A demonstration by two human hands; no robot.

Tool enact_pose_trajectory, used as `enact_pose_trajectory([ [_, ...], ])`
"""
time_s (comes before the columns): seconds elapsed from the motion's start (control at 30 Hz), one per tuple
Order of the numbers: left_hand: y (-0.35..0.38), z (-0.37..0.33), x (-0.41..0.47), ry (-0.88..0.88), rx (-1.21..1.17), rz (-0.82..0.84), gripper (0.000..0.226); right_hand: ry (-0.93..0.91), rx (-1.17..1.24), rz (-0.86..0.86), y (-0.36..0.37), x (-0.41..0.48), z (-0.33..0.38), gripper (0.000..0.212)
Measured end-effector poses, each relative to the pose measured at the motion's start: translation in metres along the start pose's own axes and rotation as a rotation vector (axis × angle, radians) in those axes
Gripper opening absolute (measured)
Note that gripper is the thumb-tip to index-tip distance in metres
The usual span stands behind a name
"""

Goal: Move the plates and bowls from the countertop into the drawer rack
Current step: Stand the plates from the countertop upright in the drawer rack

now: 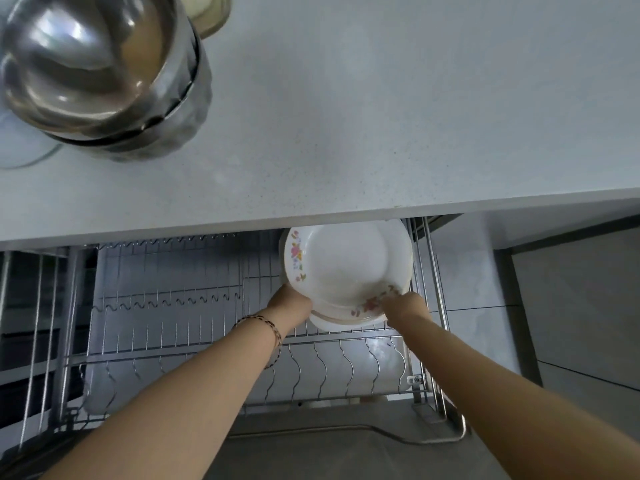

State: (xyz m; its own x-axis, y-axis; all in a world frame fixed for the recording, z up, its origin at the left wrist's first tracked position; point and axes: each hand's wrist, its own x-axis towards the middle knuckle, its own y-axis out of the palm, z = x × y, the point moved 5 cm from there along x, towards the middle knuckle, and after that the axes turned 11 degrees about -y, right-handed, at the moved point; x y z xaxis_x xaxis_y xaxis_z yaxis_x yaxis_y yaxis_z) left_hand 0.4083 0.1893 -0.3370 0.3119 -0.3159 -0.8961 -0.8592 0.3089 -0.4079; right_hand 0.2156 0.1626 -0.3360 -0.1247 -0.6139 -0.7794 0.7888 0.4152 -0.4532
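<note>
A stack of white plates with flower patterns (343,265) is held low over the back right part of the wire drawer rack (166,327), just below the countertop's edge. My left hand (289,301) grips the stack's left underside. My right hand (403,304) holds its right rim, fingers on the floral border. The top plate tilts toward me. A stack of steel bowls (100,71) stands on the countertop (381,116) at the far left.
A glass dish rim (24,157) shows under the steel bowls, and a pale bowl (207,12) sits behind them. The pulled-out drawer has upright wire dividers and a metal front rail (363,429). A grey cabinet front stands to the right.
</note>
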Motion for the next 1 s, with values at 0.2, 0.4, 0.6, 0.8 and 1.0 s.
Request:
enact_pose_trajectory([
  [0.2,-0.025,-0.032,-0.066,0.144,0.307,0.015,0.027,-0.194,-0.333,0.2,-0.036,-0.056,0.037,0.022],
  [0.4,-0.018,-0.125,-0.182,0.406,0.434,-0.009,0.027,-0.309,-0.388,0.139,-0.152,-0.122,0.07,0.039],
  [0.6,0.048,-0.254,-0.294,0.606,0.461,-0.029,0.022,-0.372,-0.427,0.007,-0.317,-0.154,0.06,0.029],
  [0.8,0.139,-0.378,-0.359,0.688,0.372,-0.035,0.019,-0.381,-0.345,-0.254,-0.491,-0.139,0.018,0.034],
  [1.0,0.21,-0.471,-0.372,0.629,0.292,-0.063,0.031,-0.32,-0.267,-0.322,-0.604,-0.108,-0.038,0.035],
])
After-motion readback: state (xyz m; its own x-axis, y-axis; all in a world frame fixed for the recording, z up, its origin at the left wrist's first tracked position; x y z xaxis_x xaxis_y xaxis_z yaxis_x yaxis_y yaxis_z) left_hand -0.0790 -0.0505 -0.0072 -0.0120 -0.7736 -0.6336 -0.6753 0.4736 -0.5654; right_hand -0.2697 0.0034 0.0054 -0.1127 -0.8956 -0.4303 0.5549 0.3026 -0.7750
